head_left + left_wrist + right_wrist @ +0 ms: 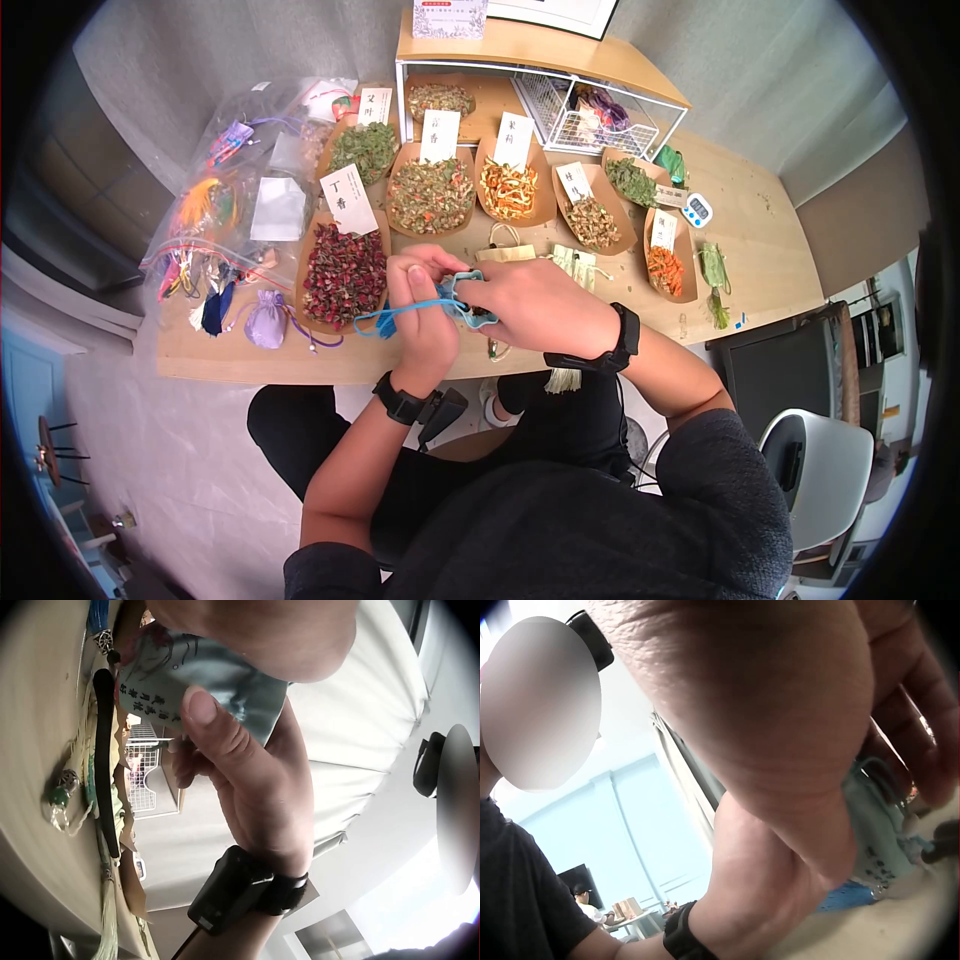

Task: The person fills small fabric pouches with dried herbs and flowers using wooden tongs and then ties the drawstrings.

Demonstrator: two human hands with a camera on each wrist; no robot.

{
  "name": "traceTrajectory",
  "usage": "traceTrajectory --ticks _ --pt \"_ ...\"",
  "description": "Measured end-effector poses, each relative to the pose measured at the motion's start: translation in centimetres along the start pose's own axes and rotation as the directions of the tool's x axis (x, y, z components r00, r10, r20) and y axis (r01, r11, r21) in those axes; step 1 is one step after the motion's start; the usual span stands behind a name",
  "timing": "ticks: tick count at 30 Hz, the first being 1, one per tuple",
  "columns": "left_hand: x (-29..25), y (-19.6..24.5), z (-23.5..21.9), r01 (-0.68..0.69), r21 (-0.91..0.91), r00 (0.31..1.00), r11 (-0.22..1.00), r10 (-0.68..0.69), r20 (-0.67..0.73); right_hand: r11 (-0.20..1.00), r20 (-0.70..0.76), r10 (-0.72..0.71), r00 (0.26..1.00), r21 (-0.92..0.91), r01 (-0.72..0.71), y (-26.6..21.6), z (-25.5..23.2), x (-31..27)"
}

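Note:
My left hand (425, 320) holds a small light-blue satin drawstring pouch (195, 675) above the table's front edge. Dark characters and a printed figure show on the pouch's side in the left wrist view. Bright blue cord (400, 308) trails leftward past this hand. My right hand (545, 305) bends over the pouch's gathered mouth from the right, fingers at the opening. The right thumb (201, 709) lies along the outside of the fabric. The palm hides part of the pouch in the right wrist view (881, 825). Dark contents show faintly inside the mouth.
Paper trays of dried rosebuds (345, 275), mixed herbs (430, 195) and orange peel-like pieces (508, 190) line the table with label cards. A purple pouch (266, 320) and plastic bags (215, 200) lie left; a timer (697, 210) and wire basket (610, 130) stand right.

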State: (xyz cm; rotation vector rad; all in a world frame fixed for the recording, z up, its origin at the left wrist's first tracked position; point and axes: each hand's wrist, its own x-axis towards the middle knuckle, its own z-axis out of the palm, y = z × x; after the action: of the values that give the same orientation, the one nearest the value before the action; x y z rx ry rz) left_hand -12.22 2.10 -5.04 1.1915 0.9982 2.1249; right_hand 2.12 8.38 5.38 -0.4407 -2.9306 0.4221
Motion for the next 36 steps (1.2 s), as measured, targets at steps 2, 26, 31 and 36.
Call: traceTrajectory --ticks 2,26,31,36 --pt "0.6 0.4 -0.3 0.082 -0.039 0.996 0.996 -0.083 -0.040 0.996 -0.033 0.026 0.999 0.081 -0.023 0.2 -0.2 0.0" --pt "2.1 0.2 -1.9 0.158 0.133 0.978 0.978 -0.136 -0.161 0.923 -0.482 0.329 0.812 0.346 -0.168 3.5 2.3 -4.1" --pt "2.5 0.7 -1.6 0.180 0.068 0.965 0.981 -0.163 -0.204 0.870 -0.496 0.425 0.757 0.456 -0.190 4.9 1.9 -5.5" --pt "2.8 0.9 -2.3 0.147 0.110 0.957 0.983 -0.113 -0.269 0.828 -0.457 0.482 0.748 0.518 -0.217 4.8 1.6 -6.8"
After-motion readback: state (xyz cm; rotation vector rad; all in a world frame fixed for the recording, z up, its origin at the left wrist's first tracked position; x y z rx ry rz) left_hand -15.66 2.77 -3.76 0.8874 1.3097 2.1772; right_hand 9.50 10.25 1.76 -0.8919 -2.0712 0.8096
